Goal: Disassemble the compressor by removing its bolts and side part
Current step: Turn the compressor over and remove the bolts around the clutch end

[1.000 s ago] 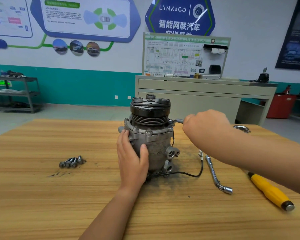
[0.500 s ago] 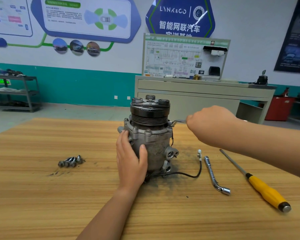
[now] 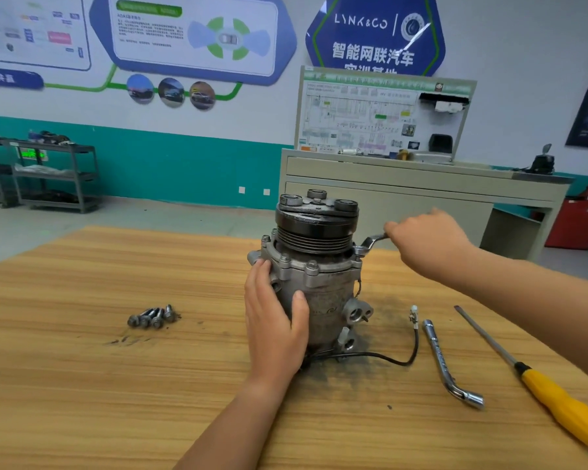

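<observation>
The right hand (image 3: pixel 428 242) grips the end of a thin steel spanner (image 3: pixel 370 241), whose head sits on a bolt (image 3: pixel 357 251) at the right of the compressor (image 3: pixel 323 293)'s upper rim. The left hand (image 3: pixel 275 320) wraps round the dull cast body and braces it upright mid-table (image 3: pixel 82 385). This looks like bolt removal, with several rim bolts apparently still seated. The next move calls for a steady swing of the spanner without the body twisting. A black ribbed pulley (image 3: pixel 314 228) caps it, greasy. Loose bolts (image 3: pixel 151 317) lie well left. A bent socket bar (image 3: pixel 445 364) and a yellow-handled screwdriver (image 3: pixel 557 398) lie to the right.
</observation>
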